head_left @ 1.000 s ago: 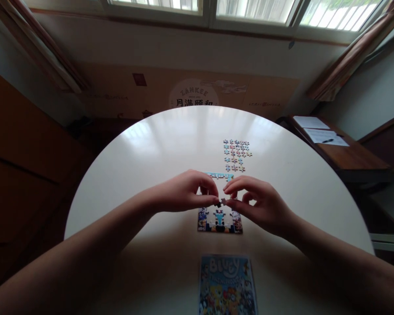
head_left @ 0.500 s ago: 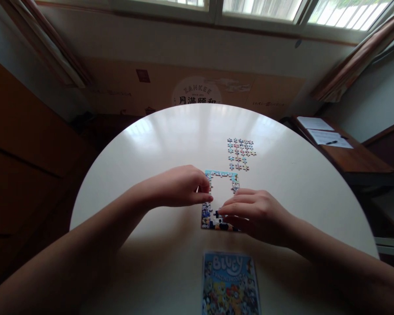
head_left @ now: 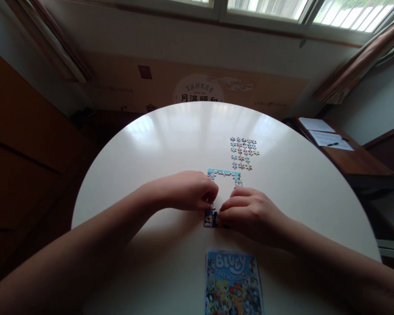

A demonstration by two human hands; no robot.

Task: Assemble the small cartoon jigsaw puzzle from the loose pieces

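Observation:
A jigsaw puzzle (head_left: 226,172) lies on the white table, its border joined into a rectangle around a bare middle. My left hand (head_left: 195,190) is over its left side, fingers curled in and thumb near the fingertips; anything between them is hidden. Across from it, my right hand (head_left: 251,209) covers the lower right part. Its fingers are bent together, with the fingertips at a dark puzzle piece (head_left: 215,215) by the bottom border. The fingers hide part of that piece. Loose puzzle pieces (head_left: 241,158) lie in rows beyond the puzzle, slightly right.
A blue picture sheet (head_left: 233,280) lettered "Bluey" lies nearest me on the round table (head_left: 144,153). To the right, papers (head_left: 330,140) and a pen rest on a brown wooden surface (head_left: 364,159). A wall with windows stands behind the table.
My left hand has come lower along the puzzle's left side, its fingers curling tighter. My right hand's fingers have closed in around the dark piece. The view has shifted slightly.

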